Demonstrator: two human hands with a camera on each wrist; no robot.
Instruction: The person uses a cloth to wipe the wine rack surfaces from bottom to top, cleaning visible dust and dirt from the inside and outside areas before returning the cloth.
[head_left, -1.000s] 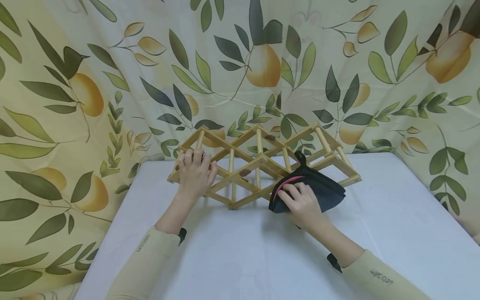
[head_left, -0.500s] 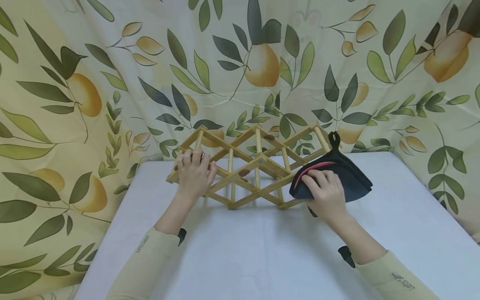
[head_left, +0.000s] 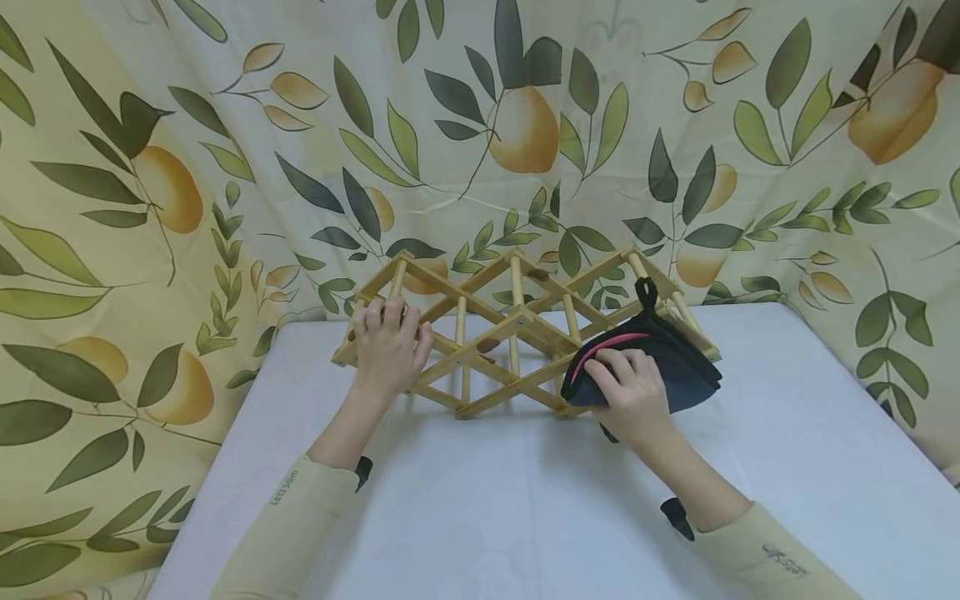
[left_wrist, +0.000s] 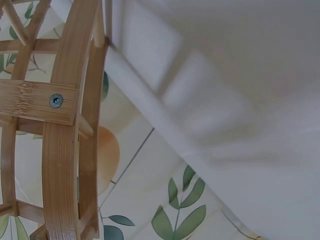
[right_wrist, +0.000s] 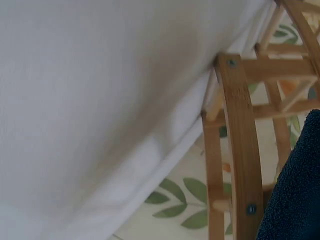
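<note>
White tablecloth [head_left: 480, 500]: nearest to the person, running on from 6 o'clock if straight ahead of them is 12
Dark cloth piece [head_left: 682, 385]: at 1 o'clock, in front of the right part of the wooden rack [head_left: 543, 333]; I cannot tell whether the two touch
Its feel: I'd call it light, soft and floppy, nothing to break; the right wrist view shows a towel-like nap, so it should hardly slip
Where to take it: by the pink edge [head_left: 618, 340] of its opening, or the black loop [head_left: 649, 310] at its top, which points about 12 o'clock
Right hand [head_left: 632, 393]: also at 1 o'clock, fingers bent in over that edge, grasping the cloth
Left hand [head_left: 392, 346]: at 11 o'clock, fingers bent over the rack's left end, gripping it as far as I can see, though the fingertips are hidden
Rack's make: slats and rods joined by screws, across 12 o'clock; stiff, I'd guess, but likely to fold at the joints
Curtain [head_left: 480, 125]: farthest, fruit and leaves behind it all
</note>
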